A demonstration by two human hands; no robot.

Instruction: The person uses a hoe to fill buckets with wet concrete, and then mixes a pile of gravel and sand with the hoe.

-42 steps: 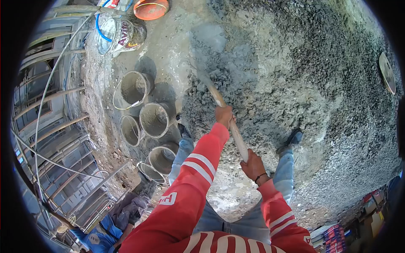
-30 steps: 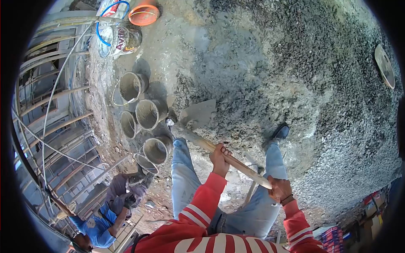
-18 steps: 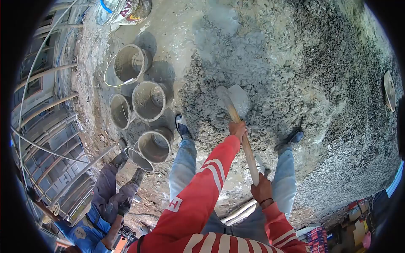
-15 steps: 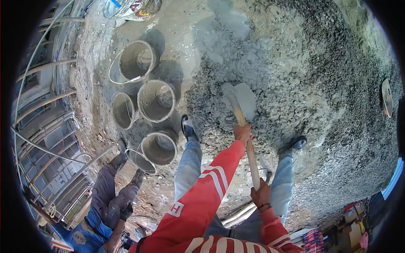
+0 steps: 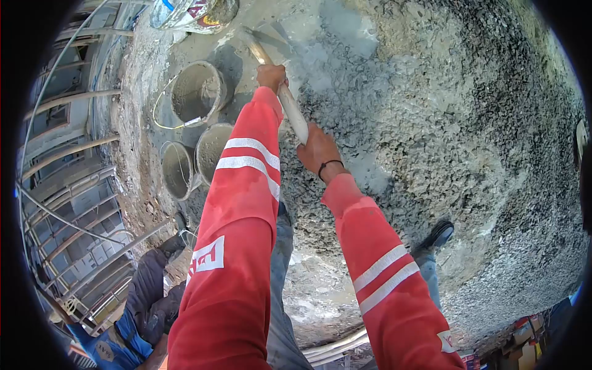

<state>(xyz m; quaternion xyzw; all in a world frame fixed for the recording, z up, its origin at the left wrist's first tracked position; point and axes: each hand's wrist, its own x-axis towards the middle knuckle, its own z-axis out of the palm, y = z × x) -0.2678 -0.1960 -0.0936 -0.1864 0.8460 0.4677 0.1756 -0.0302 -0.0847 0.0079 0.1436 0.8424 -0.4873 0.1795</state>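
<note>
My left hand (image 5: 271, 76) is wrapped round the upper part of a hoe's wooden handle. Near the handle's end my right hand (image 5: 319, 151) grips it too, a dark band on the wrist. The hoe (image 5: 292, 114) reaches up and left; its grey head lies low over the wet ground, right of a bucket, its blade hard to make out. Below and right spreads wet grey concrete mix (image 5: 345, 98). A mortar-coated bucket (image 5: 198, 92) with a wire handle stands left of my left hand. My left sleeve partly covers another bucket (image 5: 211, 147); a smaller bucket (image 5: 177, 171) is beside it.
A large white container (image 5: 194, 15) stands at the top left. Bamboo poles and rods (image 5: 74, 148) line the left side. A co-worker in blue (image 5: 117, 345) is low at the left. Gravelly mix (image 5: 493, 154) covers the right; my shoe (image 5: 439, 234) rests on it.
Both my hands and the hoe have swung up and left, from the middle of the mix toward the buckets and white container. My sleeves now cover the lower buckets.
</note>
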